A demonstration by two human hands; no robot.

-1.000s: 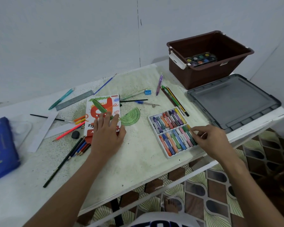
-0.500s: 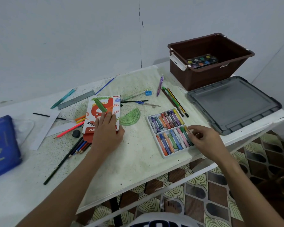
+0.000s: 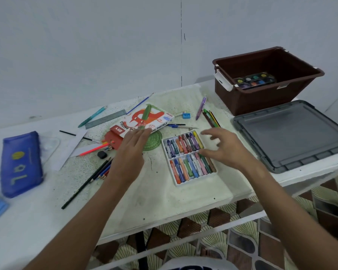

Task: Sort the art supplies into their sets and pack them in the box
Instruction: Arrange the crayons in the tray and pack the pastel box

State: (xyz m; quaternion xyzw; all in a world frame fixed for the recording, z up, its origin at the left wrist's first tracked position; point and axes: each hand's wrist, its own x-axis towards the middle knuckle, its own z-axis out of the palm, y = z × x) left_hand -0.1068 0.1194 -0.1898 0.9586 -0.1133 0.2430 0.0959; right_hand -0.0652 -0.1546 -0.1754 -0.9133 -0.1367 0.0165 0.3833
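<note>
A white tray of oil pastels (image 3: 178, 183) lies at the table's middle, filled with several coloured sticks. My right hand (image 3: 225, 151) hovers over its right edge with spread, loosely bent fingers, holding nothing. My left hand (image 3: 132, 151) grips the near edge of the oil pastel box (image 3: 160, 118), which is tilted up above the green protractor (image 3: 154, 142); its red flap hangs open at the left. A green pastel (image 3: 145, 115) lies on top of the box. The brown storage box (image 3: 261, 100) stands at the back right with a watercolour palette (image 3: 254, 80) inside.
The grey lid (image 3: 289, 137) lies right of the tray. Pencils (image 3: 211, 118), a purple pen (image 3: 201, 108), a blue sharpener (image 3: 186, 115) and a compass (image 3: 180, 126) lie behind the tray. To the left: coloured pencils (image 3: 103, 170), an eraser (image 3: 101, 154), a steel ruler (image 3: 105, 118), a blue pencil case (image 3: 21, 164).
My left hand has lifted and turned the pastel box toward the tray, green pastel riding on top. My right hand rose from the tray's right edge and spread its fingers.
</note>
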